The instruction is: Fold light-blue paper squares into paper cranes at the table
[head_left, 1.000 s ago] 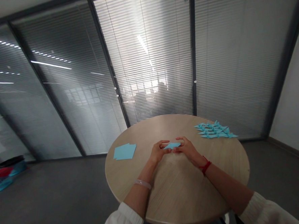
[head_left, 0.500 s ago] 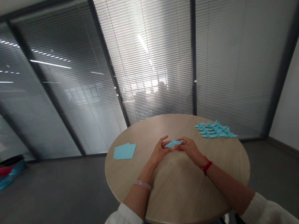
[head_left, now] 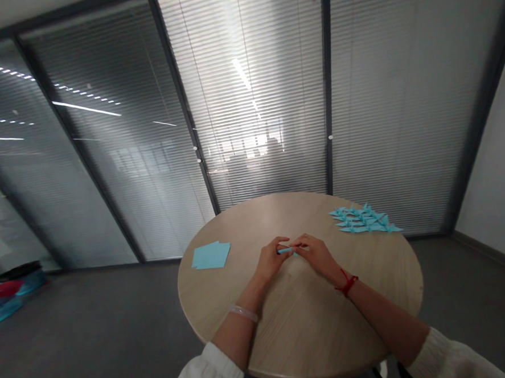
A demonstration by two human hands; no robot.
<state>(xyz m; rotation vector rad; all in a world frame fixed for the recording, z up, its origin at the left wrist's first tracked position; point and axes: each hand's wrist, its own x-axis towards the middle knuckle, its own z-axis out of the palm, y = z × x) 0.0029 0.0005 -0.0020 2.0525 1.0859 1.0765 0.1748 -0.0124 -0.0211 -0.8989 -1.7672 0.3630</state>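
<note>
**While I pinch a folded blue paper (head_left: 285, 250)**

Because my two hands are close together, I can only see a thin blue strip of the paper. My fingers hide the rest. It sits between my hands, near the middle of the round wood table (head_left: 304, 328), and lies flat and sideways.

My left hand (head_left: 273, 260) is closed on one end of the paper. My right hand (head_left: 315, 256) is closed on the other end. Both hands grip it with the fingers curled in, and the fingertips of the two hands nearly meet. I cannot tell if my hands touch the table or float just above it.

A clear bracelet (head_left: 243, 313) goes around my left wrist. A red string (head_left: 348, 284) goes around my right wrist. My white sleeves (head_left: 206, 374) are pushed up my arms.

To the left of my hands, a stack of blue paper squares (head_left: 211, 255) lies on the table. It is near the edge. To the right, by the far edge, many blue paper cranes (head_left: 363, 220) lie flat in a group. Some of them overlap. Neither hand touches the stack or the cranes.

Past the table stands a glass wall with gray blinds (head_left: 247, 98). On the dark floor at the far left sits a pile of blue, red and black things (head_left: 9, 301). They are too far off to name.
</note>
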